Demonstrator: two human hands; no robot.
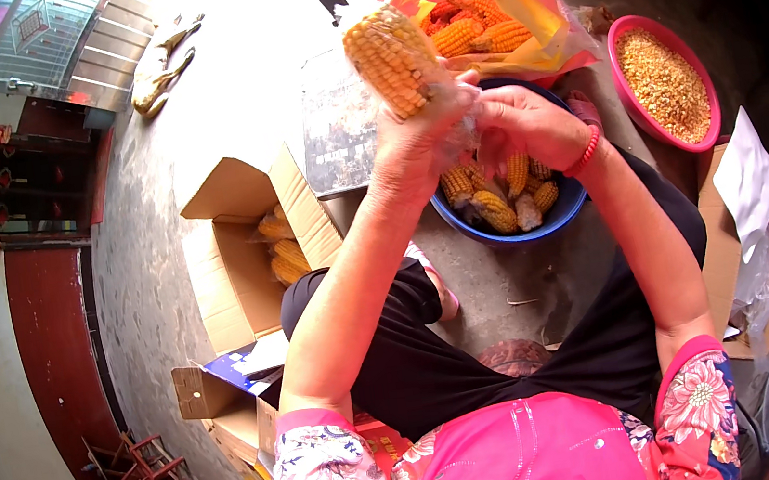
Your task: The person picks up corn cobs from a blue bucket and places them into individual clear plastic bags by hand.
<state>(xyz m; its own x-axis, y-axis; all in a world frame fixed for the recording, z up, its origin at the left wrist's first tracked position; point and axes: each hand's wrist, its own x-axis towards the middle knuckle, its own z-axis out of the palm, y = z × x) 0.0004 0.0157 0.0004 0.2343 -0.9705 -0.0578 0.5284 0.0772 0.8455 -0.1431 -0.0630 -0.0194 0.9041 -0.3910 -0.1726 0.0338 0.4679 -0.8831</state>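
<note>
Several yellow corn cobs [390, 57] stand upright in a clear plastic bag, raised in front of me. My left hand [419, 133] is closed around the lower part of this bag. Close beside it, my right hand [533, 126] pinches the gathered end of the plastic; its fingertips are partly hidden. Below both hands is a blue basin [518, 238] holding loose cobs [495, 211], some of them covered by my hands. Behind the basin, an open yellow and white sack [550, 24] holds orange cobs [473, 29].
At the left, an open cardboard box [219, 276] contains bagged cobs [290, 262]. A pink basin [630, 96] of loose kernels [665, 82] stands at the right. More cardboard [717, 245] with white plastic [748, 182] lies nearer. A dog [156, 71] lies at the far left.
</note>
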